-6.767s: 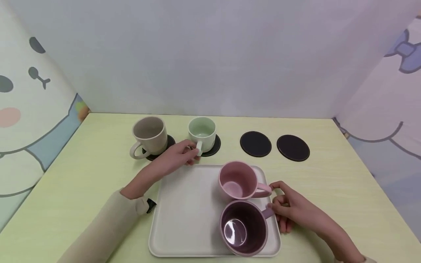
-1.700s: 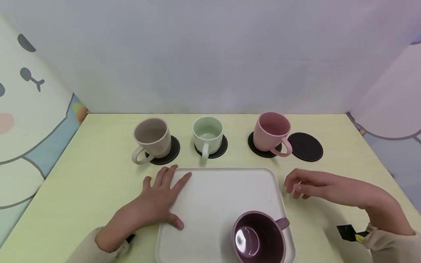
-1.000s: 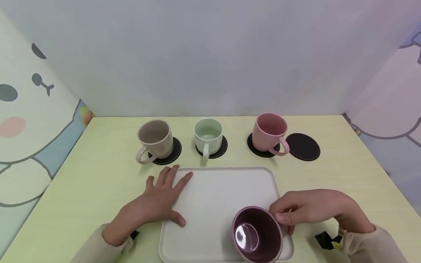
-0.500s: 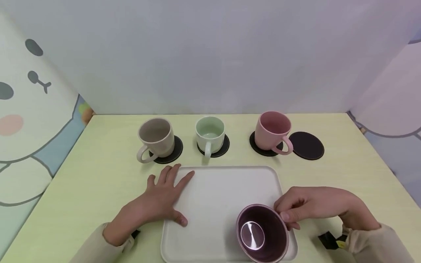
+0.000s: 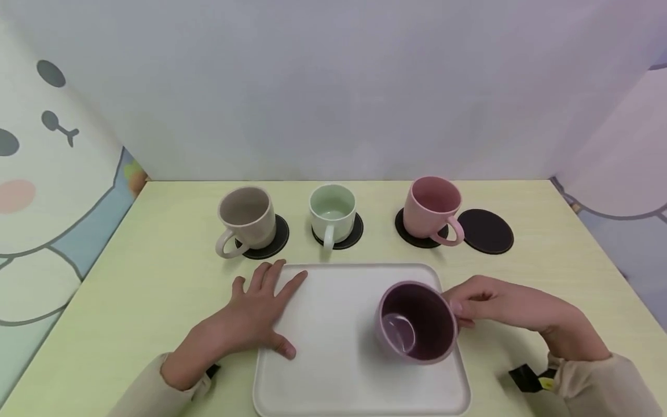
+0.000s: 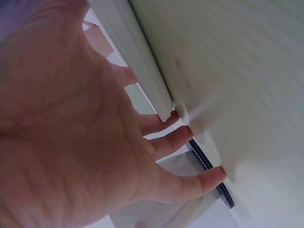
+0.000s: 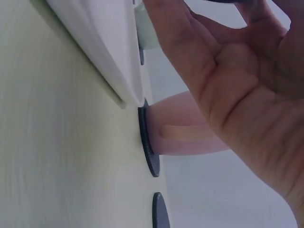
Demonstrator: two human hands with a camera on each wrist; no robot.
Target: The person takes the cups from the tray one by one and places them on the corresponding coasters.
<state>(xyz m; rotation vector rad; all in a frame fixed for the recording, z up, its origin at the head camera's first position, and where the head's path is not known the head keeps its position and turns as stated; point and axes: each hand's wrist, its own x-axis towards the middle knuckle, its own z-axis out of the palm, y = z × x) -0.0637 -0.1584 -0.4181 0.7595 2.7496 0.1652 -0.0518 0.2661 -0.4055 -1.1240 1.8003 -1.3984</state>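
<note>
My right hand (image 5: 500, 304) pinches the purple mug (image 5: 414, 324) by its handle side; the fingers hide the handle. Tilted a little, the mug hangs over the right half of the white tray (image 5: 333, 382). My left hand (image 5: 250, 321) lies spread on the tray's left edge, thumb over the tray floor. In the left wrist view its fingertips (image 6: 213, 176) touch the table beside the tray rim (image 6: 142, 57). The right wrist view has the right hand (image 7: 242, 85) raised beside the tray corner.
Behind the tray, a beige mug (image 5: 247, 217), a mint green mug (image 5: 332, 214) and a pink mug (image 5: 432, 205) each stand on a black coaster. A bare black coaster (image 5: 487, 231) lies right of the pink mug. A grey-white wall (image 5: 333, 92) closes the back.
The pink mug went from tray to coaster earlier. The left hand left the mint mug for the tray edge. The right hand took the purple mug and raised it, moving it away from me.
</note>
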